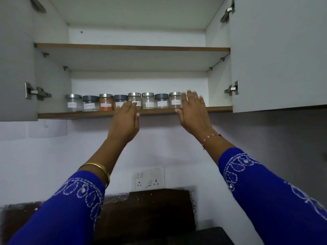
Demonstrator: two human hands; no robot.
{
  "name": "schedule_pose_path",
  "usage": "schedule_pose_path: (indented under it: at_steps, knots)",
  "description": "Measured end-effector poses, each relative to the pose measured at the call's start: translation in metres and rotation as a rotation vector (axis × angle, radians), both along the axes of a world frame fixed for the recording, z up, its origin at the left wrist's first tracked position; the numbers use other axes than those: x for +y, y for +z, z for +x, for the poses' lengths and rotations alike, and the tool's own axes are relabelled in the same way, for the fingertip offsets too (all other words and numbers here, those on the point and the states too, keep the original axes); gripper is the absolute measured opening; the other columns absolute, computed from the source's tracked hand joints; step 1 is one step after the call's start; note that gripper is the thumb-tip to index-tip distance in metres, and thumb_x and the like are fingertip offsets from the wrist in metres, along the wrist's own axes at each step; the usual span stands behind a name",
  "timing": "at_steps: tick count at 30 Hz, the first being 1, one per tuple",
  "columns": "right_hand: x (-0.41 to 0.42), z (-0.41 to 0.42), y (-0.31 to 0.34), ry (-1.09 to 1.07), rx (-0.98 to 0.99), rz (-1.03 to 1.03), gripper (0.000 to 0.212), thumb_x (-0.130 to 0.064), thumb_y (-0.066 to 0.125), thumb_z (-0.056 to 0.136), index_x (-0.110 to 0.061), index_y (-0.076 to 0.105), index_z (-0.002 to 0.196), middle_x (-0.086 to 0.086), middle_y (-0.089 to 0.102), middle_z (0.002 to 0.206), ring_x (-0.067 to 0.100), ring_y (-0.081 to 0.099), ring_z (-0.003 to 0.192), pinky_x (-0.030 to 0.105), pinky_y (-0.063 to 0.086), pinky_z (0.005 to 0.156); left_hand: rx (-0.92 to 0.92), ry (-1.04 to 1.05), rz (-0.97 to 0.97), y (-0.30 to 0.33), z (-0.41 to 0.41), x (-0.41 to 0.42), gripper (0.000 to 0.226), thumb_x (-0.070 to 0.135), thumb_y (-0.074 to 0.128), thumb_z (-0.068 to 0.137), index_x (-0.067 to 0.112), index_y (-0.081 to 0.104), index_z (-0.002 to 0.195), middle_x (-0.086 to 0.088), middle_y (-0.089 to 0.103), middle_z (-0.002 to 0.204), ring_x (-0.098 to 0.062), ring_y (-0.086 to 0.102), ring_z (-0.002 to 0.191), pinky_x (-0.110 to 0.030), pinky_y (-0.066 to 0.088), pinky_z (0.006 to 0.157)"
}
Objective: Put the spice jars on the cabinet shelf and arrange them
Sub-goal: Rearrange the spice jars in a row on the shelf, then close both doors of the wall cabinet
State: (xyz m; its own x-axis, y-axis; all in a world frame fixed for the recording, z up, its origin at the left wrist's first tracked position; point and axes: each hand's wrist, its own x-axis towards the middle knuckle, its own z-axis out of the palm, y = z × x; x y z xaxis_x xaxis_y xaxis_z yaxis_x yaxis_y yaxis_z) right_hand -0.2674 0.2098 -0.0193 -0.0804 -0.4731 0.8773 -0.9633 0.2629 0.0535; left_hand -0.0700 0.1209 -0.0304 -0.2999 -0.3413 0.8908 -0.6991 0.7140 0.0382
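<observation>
Head view, looking up into an open wall cabinet [265, 50] with both doors swung wide. Eight spice jars [123, 103] in a single row along the front of the lower shelf [219, 108], upright, side by side and touching or nearly so, each with a white label too small to read. From the left: a steel-lidded jar [74, 103], a grey-lidded jar [90, 103], an orange-filled jar [105, 102], another grey-lidded jar [120, 100] partly behind fingers, then three more, and a steel-lidded end jar [174, 100] at the right. Upper shelf [132, 47] bare.

Left hand [124, 121] raised to the shelf edge, fingers flat and together, tips against the middle jars, gripping nothing. Right hand [193, 110] open wide, palm toward the right end of the row, just beside the last jar, holding nothing. Gold bangle [99, 167] on the left wrist, thin bracelet [211, 137] on the right, blue embroidered sleeves [265, 191] below. Switch panel [149, 177] on the wall underneath.
</observation>
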Motion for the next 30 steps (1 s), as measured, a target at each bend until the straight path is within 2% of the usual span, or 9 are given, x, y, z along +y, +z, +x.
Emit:
schedule_pose_path:
  at_steps: [7,14,20,25,30]
  knots:
    - [0.032,0.041,-0.01,0.106,-0.019,0.01,0.061,-0.037,0.032,0.098,-0.003,0.02,0.146,0.019,0.019,0.154,0.033,0.014,0.144,0.045,0.012,0.119,-0.022,0.044,-0.052,-0.005,0.035,0.054,0.052,0.021,0.03,0.091,-0.002,0.04,0.137,-0.022,0.042,0.143,-0.034,0.036,0.136,-0.042,0.018,0.116]
    - [0.039,0.12,-0.037,0.285,-0.057,0.027,0.059,-0.034,0.036,0.098,-0.002,0.022,0.145,0.02,0.023,0.152,0.036,0.017,0.143,0.047,0.011,0.119,0.048,0.124,-0.094,-0.018,0.107,0.102,0.051,0.022,0.029,0.091,0.003,0.04,0.138,-0.016,0.038,0.147,-0.029,0.031,0.14,-0.037,0.011,0.118]
    - [0.032,0.223,-0.028,0.486,-0.07,-0.018,0.059,-0.033,0.038,0.098,-0.003,0.023,0.146,0.018,0.022,0.153,0.034,0.015,0.144,0.044,0.011,0.118,0.152,0.223,-0.194,-0.003,0.198,0.13,0.045,0.016,0.035,0.093,0.004,0.043,0.136,-0.015,0.038,0.147,-0.028,0.029,0.141,-0.032,0.006,0.117]
    - [0.024,0.329,-0.014,0.671,-0.057,-0.063,0.059,-0.034,0.035,0.098,-0.005,0.02,0.146,0.016,0.019,0.155,0.031,0.012,0.145,0.041,0.007,0.119,0.28,0.285,-0.244,0.015,0.282,0.139,0.047,0.018,0.032,0.092,0.005,0.043,0.135,-0.013,0.038,0.147,-0.025,0.027,0.142,-0.034,0.008,0.118]
    - [0.012,0.431,-0.002,0.812,-0.012,-0.081,0.062,-0.039,0.034,0.098,-0.006,0.016,0.147,0.015,0.016,0.156,0.03,0.01,0.146,0.04,0.006,0.119,0.329,0.367,-0.332,0.03,0.361,0.13,0.046,0.018,0.032,0.094,0.006,0.04,0.137,-0.012,0.035,0.149,-0.024,0.022,0.144,-0.033,0.006,0.118]
